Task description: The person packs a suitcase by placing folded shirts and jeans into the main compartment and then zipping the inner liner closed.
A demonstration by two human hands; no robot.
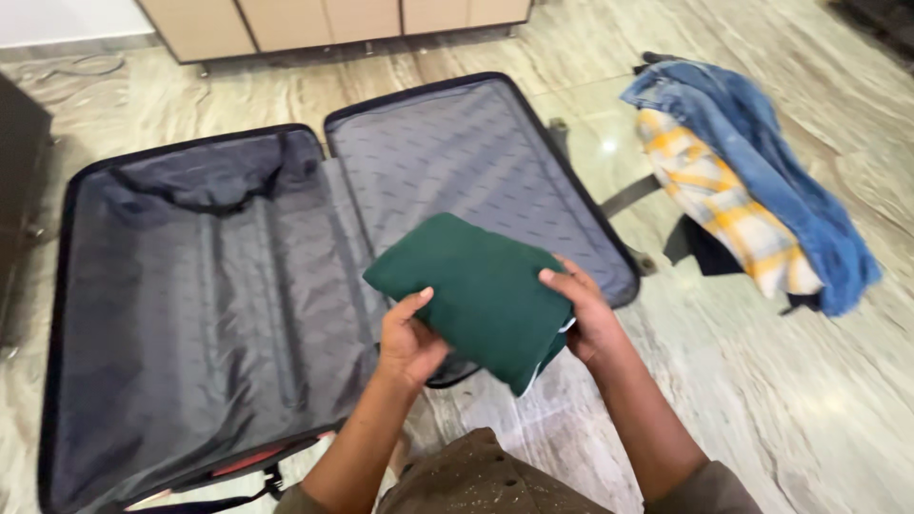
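Gripping a folded dark-green garment [471,290] (square, smooth), both hands' fingers [411,306] closed on it.

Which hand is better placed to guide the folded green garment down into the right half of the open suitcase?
Probably the right hand: it grips the green garment on the side nearest the suitcase's right half. The left hand holds the near edge.

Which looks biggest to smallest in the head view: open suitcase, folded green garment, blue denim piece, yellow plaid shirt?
1. open suitcase
2. blue denim piece
3. folded green garment, held by the left hand and the right hand; nearer the camera, so close to the denim
4. yellow plaid shirt, partly covered
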